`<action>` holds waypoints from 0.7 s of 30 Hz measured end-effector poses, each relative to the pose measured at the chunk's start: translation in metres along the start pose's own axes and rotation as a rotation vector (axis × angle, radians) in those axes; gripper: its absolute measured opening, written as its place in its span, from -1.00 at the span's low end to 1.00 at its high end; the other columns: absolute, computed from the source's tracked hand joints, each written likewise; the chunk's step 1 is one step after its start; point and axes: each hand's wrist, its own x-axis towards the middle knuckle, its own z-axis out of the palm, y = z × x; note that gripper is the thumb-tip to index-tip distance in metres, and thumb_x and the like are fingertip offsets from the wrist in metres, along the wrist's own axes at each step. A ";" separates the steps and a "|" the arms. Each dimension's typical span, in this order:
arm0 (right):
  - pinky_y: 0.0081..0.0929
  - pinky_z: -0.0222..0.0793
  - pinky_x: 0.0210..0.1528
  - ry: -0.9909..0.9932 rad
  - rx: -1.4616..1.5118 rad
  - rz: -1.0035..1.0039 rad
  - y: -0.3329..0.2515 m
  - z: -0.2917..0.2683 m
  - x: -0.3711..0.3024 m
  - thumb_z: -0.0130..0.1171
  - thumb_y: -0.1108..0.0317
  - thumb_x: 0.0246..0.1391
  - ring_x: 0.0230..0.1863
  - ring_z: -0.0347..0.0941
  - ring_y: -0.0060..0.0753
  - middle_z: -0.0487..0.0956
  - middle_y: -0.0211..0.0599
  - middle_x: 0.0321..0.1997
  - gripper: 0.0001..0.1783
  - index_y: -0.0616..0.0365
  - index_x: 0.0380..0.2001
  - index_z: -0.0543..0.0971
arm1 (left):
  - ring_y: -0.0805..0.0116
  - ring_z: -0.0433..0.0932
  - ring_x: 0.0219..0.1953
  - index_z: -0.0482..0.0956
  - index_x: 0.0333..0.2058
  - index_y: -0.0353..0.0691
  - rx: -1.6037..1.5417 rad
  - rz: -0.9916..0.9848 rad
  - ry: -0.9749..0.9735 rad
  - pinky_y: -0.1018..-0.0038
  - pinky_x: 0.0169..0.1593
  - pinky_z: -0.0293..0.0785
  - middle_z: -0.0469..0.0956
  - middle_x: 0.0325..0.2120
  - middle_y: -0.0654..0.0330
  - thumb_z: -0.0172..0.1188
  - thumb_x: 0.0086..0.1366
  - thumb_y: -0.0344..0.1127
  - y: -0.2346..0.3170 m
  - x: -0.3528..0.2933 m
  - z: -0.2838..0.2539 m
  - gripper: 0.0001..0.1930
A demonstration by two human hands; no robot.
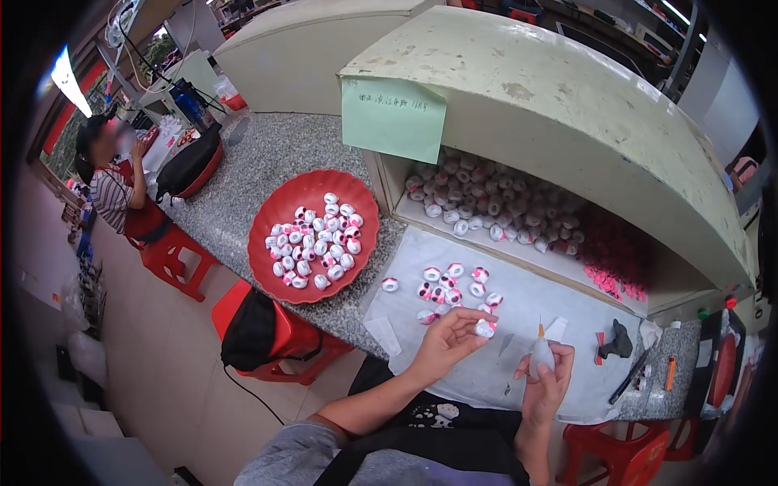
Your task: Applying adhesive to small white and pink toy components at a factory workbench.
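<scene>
Between the thumb and fingers of my left hand [446, 347] is a small white-and-pink piece [485, 328], held above the white sheet [454, 389]. To its right, my right hand [548, 385] grips a whitish squeeze bottle [540, 355] upright, its thin needle tip pointing up. Bottle tip and piece are apart. Just beyond my left hand lies a loose group of similar rounded pieces [446, 281], white with pink and dark parts. A red scalloped bowl [267, 202] on the left holds several more of them.
A pale cabinet [519, 105] with a green note [393, 119] overhangs a shelf of white pieces [486, 198] and pink parts [613, 279]. Right of the sheet lie a dark figure [617, 340], a black pen-like tool [632, 377] and an orange tool [670, 373]. A person [117, 178] sits far left.
</scene>
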 end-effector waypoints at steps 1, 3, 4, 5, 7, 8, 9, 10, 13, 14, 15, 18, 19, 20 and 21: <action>-0.54 0.27 -0.55 0.018 -0.006 0.014 -0.001 0.000 0.001 -0.05 0.47 -0.22 -0.52 0.31 -0.41 0.25 -0.19 -0.35 -0.71 0.22 -0.34 0.18 | 0.45 0.32 -0.16 0.22 -0.20 -0.32 -0.008 -0.022 0.004 0.58 -0.12 0.27 0.31 -0.19 0.07 -0.04 0.02 -0.61 0.000 0.002 0.001 -0.68; -0.54 0.27 -0.57 -0.006 -0.028 -0.026 -0.004 0.000 0.004 -0.04 0.46 -0.21 -0.51 0.31 -0.40 0.24 -0.18 -0.31 -0.71 0.22 -0.36 0.18 | 0.44 0.31 -0.14 0.24 -0.22 -0.32 -0.022 0.013 0.045 0.57 -0.11 0.26 0.32 -0.21 0.08 -0.03 0.01 -0.62 -0.002 0.004 0.001 -0.69; -0.57 0.27 -0.58 -0.005 -0.032 -0.039 -0.006 0.002 0.006 -0.03 0.46 -0.20 -0.52 0.31 -0.42 0.25 -0.18 -0.34 -0.74 0.23 -0.38 0.19 | 0.41 0.30 -0.13 0.24 -0.22 -0.32 -0.014 0.012 0.041 0.52 -0.10 0.27 0.33 -0.22 0.07 -0.04 0.00 -0.63 -0.001 0.006 0.001 -0.69; -0.57 0.27 -0.58 0.028 -0.043 -0.016 -0.008 0.001 0.007 -0.03 0.46 -0.20 -0.52 0.31 -0.42 0.25 -0.18 -0.34 -0.74 0.23 -0.38 0.19 | 0.41 0.30 -0.13 0.24 -0.22 -0.32 -0.028 -0.027 0.044 0.52 -0.10 0.27 0.33 -0.22 0.07 -0.04 0.00 -0.63 -0.001 0.006 0.000 -0.69; -0.59 0.27 -0.58 0.018 -0.059 -0.015 -0.010 -0.001 0.008 0.00 0.48 -0.22 -0.52 0.31 -0.43 0.27 -0.19 -0.37 -0.75 0.23 -0.41 0.22 | 0.38 0.31 -0.13 0.24 -0.21 -0.32 -0.015 0.000 0.065 0.45 -0.09 0.29 0.33 -0.23 0.07 -0.03 -0.01 -0.62 0.000 0.003 0.000 -0.68; -0.59 0.27 -0.58 0.042 -0.070 0.006 -0.011 -0.002 0.008 0.00 0.48 -0.22 -0.52 0.31 -0.43 0.27 -0.19 -0.37 -0.75 0.23 -0.41 0.22 | 0.38 0.31 -0.13 0.24 -0.21 -0.32 -0.028 -0.031 0.071 0.45 -0.09 0.29 0.33 -0.23 0.07 -0.03 -0.01 -0.62 -0.001 0.002 0.000 -0.68; -0.61 0.26 -0.59 0.033 -0.062 -0.046 -0.010 -0.002 0.011 0.03 0.49 -0.25 -0.52 0.30 -0.46 0.28 -0.20 -0.38 -0.74 0.23 -0.42 0.22 | 0.37 0.32 -0.14 0.24 -0.22 -0.32 -0.022 -0.018 0.075 0.43 -0.09 0.29 0.33 -0.23 0.05 -0.02 -0.02 -0.62 -0.001 0.003 0.000 -0.68; -0.63 0.24 -0.60 0.021 -0.055 -0.100 -0.010 -0.002 0.012 0.06 0.49 -0.27 -0.52 0.28 -0.49 0.28 -0.22 -0.39 -0.72 0.22 -0.43 0.23 | 0.36 0.32 -0.15 0.24 -0.22 -0.32 -0.015 -0.003 0.079 0.41 -0.09 0.30 0.33 -0.23 0.04 -0.01 -0.02 -0.61 -0.001 0.003 0.000 -0.67; -0.74 0.19 -0.57 -0.009 0.052 -0.162 -0.008 -0.004 0.013 0.08 0.52 -0.26 -0.51 0.22 -0.58 0.23 -0.26 -0.33 -0.71 0.19 -0.40 0.24 | 0.37 0.34 -0.16 0.24 -0.22 -0.32 -0.042 -0.026 0.078 0.43 -0.09 0.31 0.33 -0.23 0.02 0.01 -0.02 -0.60 -0.002 0.000 0.002 -0.67; -0.76 0.16 -0.52 0.001 0.123 -0.134 -0.010 0.001 0.013 0.08 0.57 -0.28 -0.50 0.18 -0.61 0.21 -0.31 -0.33 -0.69 0.17 -0.41 0.23 | 0.37 0.34 -0.17 0.24 -0.23 -0.33 -0.041 -0.025 0.061 0.43 -0.10 0.31 0.33 -0.24 0.00 0.02 -0.03 -0.59 -0.002 0.001 0.001 -0.68; -0.76 0.16 -0.52 0.008 0.117 -0.127 -0.010 0.002 0.012 0.08 0.57 -0.28 -0.50 0.18 -0.61 0.21 -0.31 -0.33 -0.69 0.17 -0.41 0.23 | 0.37 0.34 -0.17 0.24 -0.23 -0.33 -0.047 -0.035 0.065 0.43 -0.10 0.31 0.33 -0.24 0.00 0.02 -0.03 -0.59 -0.002 0.000 0.002 -0.68; -0.71 0.16 -0.46 0.049 0.034 -0.220 -0.007 0.004 0.007 0.09 0.51 -0.30 -0.49 0.18 -0.58 0.20 -0.33 -0.35 -0.68 0.15 -0.40 0.24 | 0.37 0.35 -0.17 0.24 -0.24 -0.34 -0.054 -0.036 0.063 0.44 -0.10 0.31 0.34 -0.24 0.01 0.02 -0.03 -0.59 -0.002 -0.003 0.006 -0.68; -0.68 0.16 -0.44 0.037 -0.107 -0.347 -0.005 0.005 0.006 0.10 0.47 -0.32 -0.49 0.17 -0.56 0.20 -0.35 -0.38 -0.68 0.15 -0.42 0.23 | 0.37 0.35 -0.17 0.24 -0.24 -0.35 -0.055 -0.030 0.065 0.46 -0.10 0.30 0.34 -0.24 0.01 0.03 -0.04 -0.59 -0.002 -0.004 0.006 -0.68; -0.65 0.16 -0.42 0.023 -0.248 -0.474 -0.004 0.006 0.004 0.10 0.43 -0.34 -0.49 0.17 -0.55 0.19 -0.36 -0.42 -0.67 0.14 -0.44 0.23 | 0.37 0.35 -0.17 0.24 -0.25 -0.35 -0.055 -0.023 0.067 0.47 -0.11 0.30 0.34 -0.24 0.01 0.03 -0.04 -0.60 -0.002 -0.005 0.007 -0.68; -0.65 0.16 -0.42 0.025 -0.252 -0.468 -0.003 0.007 0.003 0.10 0.43 -0.34 -0.49 0.17 -0.55 0.19 -0.36 -0.42 -0.67 0.14 -0.44 0.23 | 0.37 0.35 -0.17 0.24 -0.25 -0.35 -0.059 -0.028 0.070 0.47 -0.11 0.30 0.34 -0.24 0.01 0.03 -0.04 -0.60 -0.001 -0.005 0.007 -0.68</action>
